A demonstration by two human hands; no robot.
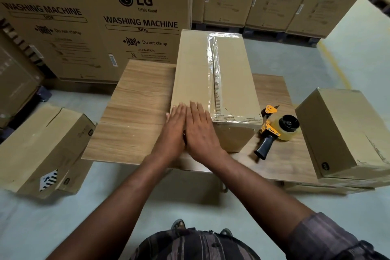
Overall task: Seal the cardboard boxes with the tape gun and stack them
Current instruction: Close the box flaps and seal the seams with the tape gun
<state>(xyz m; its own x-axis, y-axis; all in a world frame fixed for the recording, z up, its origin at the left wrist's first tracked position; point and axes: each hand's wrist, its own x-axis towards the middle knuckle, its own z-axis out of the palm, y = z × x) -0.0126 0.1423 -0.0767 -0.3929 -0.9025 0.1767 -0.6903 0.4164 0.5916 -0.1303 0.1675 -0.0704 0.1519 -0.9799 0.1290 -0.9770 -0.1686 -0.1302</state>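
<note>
Lengthwise on the table (130, 116): 1 long cardboard box (194, 69), with clear tape (211, 74) down its top seam and across its near edge.

Pressed flat on that box's near-left top corner: left grip (176, 126) and right grip (201, 131), 2 bare hands side by side and touching. Fingers straight, close together, pointing away; palms down over the near edge. Neither curled round anything, nothing held. Both forearms stretched forward, converging at the wrists.

Just right of the box's near end, lying on the table: tape gun (274, 131), yellow frame, black handle toward the camera. Further right, beyond the gun: a smaller box (346, 129). Left of the long box, lower than the table: a tilted box (42, 143). Behind it: tall washing machine cartons (84, 27).
</note>
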